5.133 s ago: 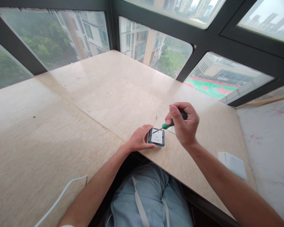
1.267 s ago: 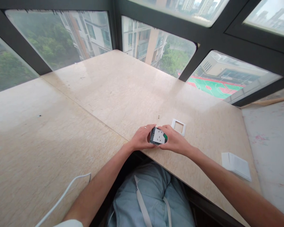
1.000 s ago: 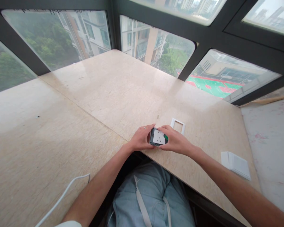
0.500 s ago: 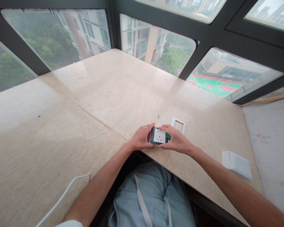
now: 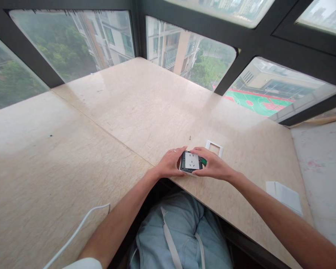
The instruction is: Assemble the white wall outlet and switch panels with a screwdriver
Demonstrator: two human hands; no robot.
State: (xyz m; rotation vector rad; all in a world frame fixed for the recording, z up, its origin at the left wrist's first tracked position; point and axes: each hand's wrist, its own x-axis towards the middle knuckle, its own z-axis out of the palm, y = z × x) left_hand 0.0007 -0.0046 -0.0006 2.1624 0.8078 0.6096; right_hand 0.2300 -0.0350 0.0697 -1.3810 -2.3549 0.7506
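A power socket module (image 5: 192,160) with a white slotted face and a dark grey surround is held between my two hands, close to the front edge of the stone surface. My left hand (image 5: 171,163) grips its left side, thumb low and fingers at the top. On the right side, my right hand (image 5: 212,163) pinches it the same way, with something green showing beside the fingers. A white part shows under the module's lower edge. Just behind my right hand lies a white rectangular frame (image 5: 220,150), flat on the surface.
A small screw-like piece (image 5: 189,138) lies behind the hands. White boxy object (image 5: 285,197) sits at the right near the wall. A white cable (image 5: 81,224) runs at the lower left. Another tiny dark piece (image 5: 50,136) lies far left. Windows border the back.
The whole view has shifted slightly, moving things a little to the right. Both hands keep their grip, and the module looks slightly more tilted, with more white showing beneath it.
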